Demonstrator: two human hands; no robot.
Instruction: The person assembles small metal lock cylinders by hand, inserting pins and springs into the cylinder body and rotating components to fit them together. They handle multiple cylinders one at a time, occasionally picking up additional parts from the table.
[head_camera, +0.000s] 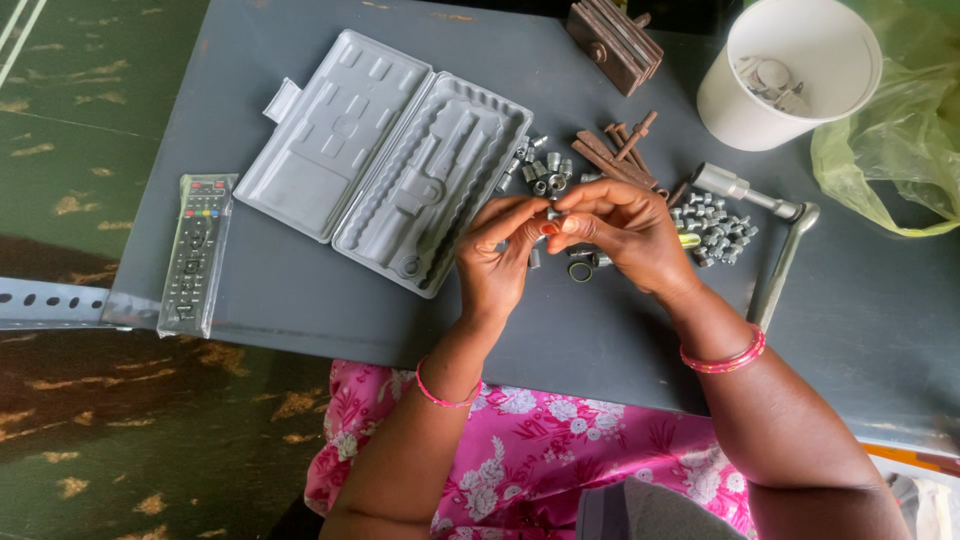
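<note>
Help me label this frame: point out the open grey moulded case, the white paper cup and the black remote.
Open grey moulded plastic case (385, 160), head view, hinge.
White paper cup (735, 110), head view, outer wall.
Black remote control (193, 250), head view, keypad.

Grey table, bearing open case, remote, sockets, ratchet, cup, bag, rusty bits.

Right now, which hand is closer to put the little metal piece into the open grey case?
Probably the left hand. It sits right beside the open grey case, almost at its near edge. The right hand is further off, by the loose sockets. Both pinch the small metal piece together.
</note>
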